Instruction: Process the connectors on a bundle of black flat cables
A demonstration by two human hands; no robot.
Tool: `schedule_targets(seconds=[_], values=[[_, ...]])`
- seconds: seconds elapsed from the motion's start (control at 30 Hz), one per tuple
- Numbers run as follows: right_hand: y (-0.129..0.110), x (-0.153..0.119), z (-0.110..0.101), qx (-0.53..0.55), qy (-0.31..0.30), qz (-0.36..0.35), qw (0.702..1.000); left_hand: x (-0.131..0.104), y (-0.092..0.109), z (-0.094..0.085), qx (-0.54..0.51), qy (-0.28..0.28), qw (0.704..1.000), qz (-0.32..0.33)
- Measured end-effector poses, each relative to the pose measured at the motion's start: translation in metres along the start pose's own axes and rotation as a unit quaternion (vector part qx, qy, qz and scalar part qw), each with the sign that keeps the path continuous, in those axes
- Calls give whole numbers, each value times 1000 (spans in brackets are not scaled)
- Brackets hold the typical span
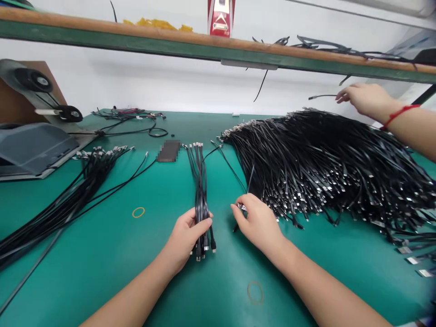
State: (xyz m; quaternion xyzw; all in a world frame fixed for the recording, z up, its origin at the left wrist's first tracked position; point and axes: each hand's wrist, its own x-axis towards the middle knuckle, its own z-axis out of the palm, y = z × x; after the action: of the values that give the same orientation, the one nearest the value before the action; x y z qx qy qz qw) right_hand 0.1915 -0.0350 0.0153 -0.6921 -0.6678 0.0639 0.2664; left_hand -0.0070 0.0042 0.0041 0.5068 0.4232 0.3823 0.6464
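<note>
My left hand is closed around a small bundle of black cables, which stands roughly upright in view, pale connectors at the far end and dark plugs below my fingers. To its right, my right hand is closed, thumb and index finger pinched on a black cable whose far part rises past the knuckles. A small shiny spot shows at the fingertips; the grip itself is partly hidden. Just beyond that hand spreads a large pile of black cables with many metal plugs along its near edge.
Another person's hand with a red wristband holds a cable above the pile. More cables lie at left near a grey machine. Rubber bands rest on the green table. A shelf crosses overhead.
</note>
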Motion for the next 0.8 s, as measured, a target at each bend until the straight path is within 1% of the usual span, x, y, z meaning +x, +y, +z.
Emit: schedule_targets(seconds=[0.1,0.17,0.27,0.4,0.47,0.57,0.67,0.73,0.8], values=[[14,5,0,-62,-22,15,998,0,-1,0,4,2,1000,3],[17,6,2,-83,-44,-1,996,1,-3,-1,4,3,1000,6],[10,1,4,-78,-85,-62,991,2,-4,-1,2,3,1000,9],[-6,-10,6,-23,-151,-168,974,1,-3,0,-11,7,1000,18],[-12,-12,8,11,-165,-194,967,-1,-2,1,-18,6,1000,19],[-14,-10,8,73,-147,-184,969,-3,1,2,-23,5,1000,16],[-12,-5,6,150,-124,-143,970,-3,2,2,-28,7,999,19],[-10,-3,5,195,-137,-116,964,-3,2,2,-33,10,999,22],[-10,-4,5,246,-173,-87,950,-2,1,2,-40,9,999,23]])
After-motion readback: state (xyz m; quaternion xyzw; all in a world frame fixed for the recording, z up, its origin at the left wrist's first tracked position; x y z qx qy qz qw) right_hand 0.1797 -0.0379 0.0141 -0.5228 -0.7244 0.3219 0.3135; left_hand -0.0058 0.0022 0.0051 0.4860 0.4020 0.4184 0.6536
